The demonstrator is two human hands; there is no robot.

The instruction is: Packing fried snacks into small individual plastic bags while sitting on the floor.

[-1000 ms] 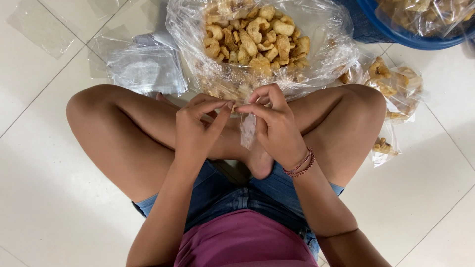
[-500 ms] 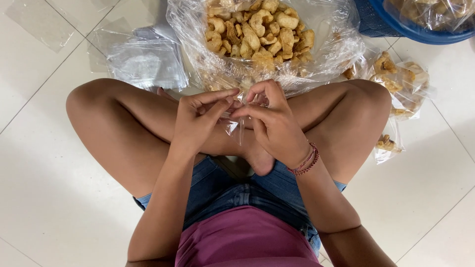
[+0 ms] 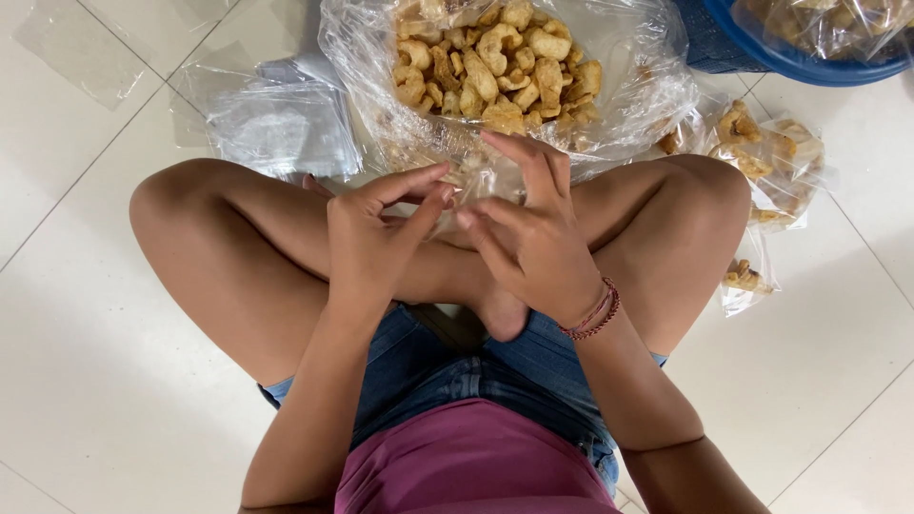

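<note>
both hands (image 3: 457,233) pinch small clear bag (image 3: 466,186); big bag (image 3: 505,86) w/ fried snacks (image 3: 495,71) just beyond.

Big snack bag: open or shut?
Open. The big clear bag has its mouth spread wide, with the pile of fried snacks exposed inside. Both hands work just at its near edge.

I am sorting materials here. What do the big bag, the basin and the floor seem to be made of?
Big bag: thin clear plastic film, glossy and crinkled. Basin: blue, smooth rim, probably moulded plastic. Floor: pale glossy tiles with thin joint lines, likely ceramic.
</note>
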